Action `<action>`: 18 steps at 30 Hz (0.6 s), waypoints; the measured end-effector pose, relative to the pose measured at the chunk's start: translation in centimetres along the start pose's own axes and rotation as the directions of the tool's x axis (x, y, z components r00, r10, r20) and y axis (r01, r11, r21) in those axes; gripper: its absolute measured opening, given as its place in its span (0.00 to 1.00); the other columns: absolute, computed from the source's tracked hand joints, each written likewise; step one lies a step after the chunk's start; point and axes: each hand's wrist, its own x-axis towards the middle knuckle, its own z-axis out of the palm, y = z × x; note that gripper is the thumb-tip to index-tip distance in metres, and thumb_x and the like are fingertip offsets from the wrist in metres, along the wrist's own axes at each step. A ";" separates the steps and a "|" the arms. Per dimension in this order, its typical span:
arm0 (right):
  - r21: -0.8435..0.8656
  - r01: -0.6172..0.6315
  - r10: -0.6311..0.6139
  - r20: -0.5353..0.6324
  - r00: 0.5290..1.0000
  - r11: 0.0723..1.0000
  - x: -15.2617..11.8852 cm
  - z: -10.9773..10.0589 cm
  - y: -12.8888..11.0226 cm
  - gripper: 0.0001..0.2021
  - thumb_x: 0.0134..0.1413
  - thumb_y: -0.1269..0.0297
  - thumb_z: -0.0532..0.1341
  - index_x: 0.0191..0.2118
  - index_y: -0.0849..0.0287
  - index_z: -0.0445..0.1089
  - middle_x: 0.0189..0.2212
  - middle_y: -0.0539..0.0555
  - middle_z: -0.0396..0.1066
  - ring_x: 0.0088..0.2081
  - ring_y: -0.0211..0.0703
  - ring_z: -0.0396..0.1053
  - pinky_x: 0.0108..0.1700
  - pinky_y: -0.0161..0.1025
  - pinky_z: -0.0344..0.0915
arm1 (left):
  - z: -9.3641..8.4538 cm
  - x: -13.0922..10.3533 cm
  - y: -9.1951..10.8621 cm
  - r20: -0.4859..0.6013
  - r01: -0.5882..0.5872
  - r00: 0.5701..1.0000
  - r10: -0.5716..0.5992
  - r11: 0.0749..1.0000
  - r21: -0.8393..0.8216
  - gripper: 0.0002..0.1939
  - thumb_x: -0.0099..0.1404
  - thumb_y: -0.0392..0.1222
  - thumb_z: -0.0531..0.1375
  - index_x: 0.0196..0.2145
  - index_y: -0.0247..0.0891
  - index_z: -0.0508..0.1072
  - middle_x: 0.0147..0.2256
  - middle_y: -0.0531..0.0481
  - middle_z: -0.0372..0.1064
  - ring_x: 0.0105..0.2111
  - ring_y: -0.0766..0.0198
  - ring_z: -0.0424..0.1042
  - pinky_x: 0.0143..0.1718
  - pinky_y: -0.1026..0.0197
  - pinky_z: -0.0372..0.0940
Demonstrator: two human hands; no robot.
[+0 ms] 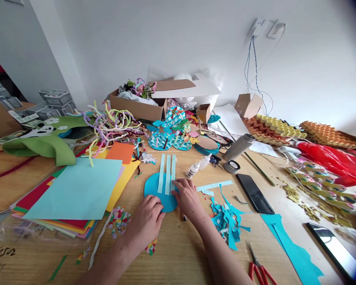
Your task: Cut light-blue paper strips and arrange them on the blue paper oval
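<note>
A round blue paper disc (152,183) lies on the table before me. Three pale blue paper strips (167,174) lie side by side across it, their far ends reaching past its upper edge. My left hand (150,211) rests on the disc's lower left edge, its fingers bent and close together. At the right side, my right hand (188,196) has thumb and fingertips on the rightmost strip, against the disc. Beyond the right hand stand two white glue bottles (192,170). Loose pale strips (215,185) and blue paper scraps (228,221) lie to its right.
Coloured paper sheets (74,190) are stacked at left, with pipe cleaners (115,122) behind. Red-handled scissors (258,269) lie near the front right. Two phones (254,193), a grey metal flask (239,147) and yellow egg-carton pieces (280,126) are on the right. Boxes (136,107) line the wall.
</note>
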 end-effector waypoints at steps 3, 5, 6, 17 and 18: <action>0.009 0.006 -0.005 -0.008 1.000 1.000 0.0 0.0 0.0 0.15 0.57 0.68 0.59 0.51 0.55 0.70 0.49 0.59 0.69 0.51 0.55 0.60 0.51 0.48 0.60 | -0.1 0.0 0.1 0.002 -0.002 1.000 0.002 1.000 0.011 0.07 0.65 0.33 0.54 0.35 0.37 0.73 0.37 0.47 0.67 0.42 0.56 0.65 0.43 0.52 0.65; 0.016 0.012 -0.012 -0.013 1.000 1.000 0.0 0.0 0.1 0.15 0.57 0.68 0.60 0.51 0.56 0.70 0.48 0.59 0.69 0.51 0.55 0.60 0.51 0.48 0.60 | -0.2 0.0 0.2 -0.003 -0.004 1.000 0.004 1.000 0.020 0.08 0.65 0.33 0.54 0.35 0.38 0.73 0.37 0.47 0.67 0.41 0.56 0.65 0.43 0.52 0.65; 0.019 0.016 -0.015 -0.016 1.000 1.000 0.0 0.0 0.2 0.15 0.57 0.68 0.60 0.51 0.56 0.70 0.48 0.59 0.69 0.51 0.55 0.61 0.51 0.47 0.60 | -0.1 0.0 0.2 -0.006 -0.004 1.000 0.004 1.000 0.023 0.08 0.65 0.33 0.54 0.35 0.38 0.73 0.37 0.47 0.67 0.41 0.56 0.65 0.43 0.52 0.65; 0.021 -0.127 0.125 0.103 0.987 0.992 -0.8 -5.5 2.0 0.11 0.61 0.67 0.54 0.43 0.56 0.74 0.36 0.54 0.75 0.39 0.45 0.71 0.40 0.37 0.62 | 0.3 -0.2 -0.4 0.017 -0.027 1.000 0.027 0.999 0.020 0.10 0.66 0.35 0.53 0.39 0.36 0.74 0.40 0.44 0.68 0.43 0.55 0.66 0.45 0.50 0.65; 0.002 -0.164 0.163 0.103 0.981 0.987 -0.9 -6.2 2.9 0.10 0.60 0.67 0.55 0.42 0.57 0.74 0.36 0.55 0.75 0.39 0.46 0.71 0.40 0.37 0.62 | 0.4 -0.2 -0.5 0.014 -0.035 0.999 0.035 0.999 0.021 0.10 0.67 0.35 0.52 0.39 0.36 0.74 0.40 0.44 0.68 0.43 0.55 0.66 0.45 0.50 0.66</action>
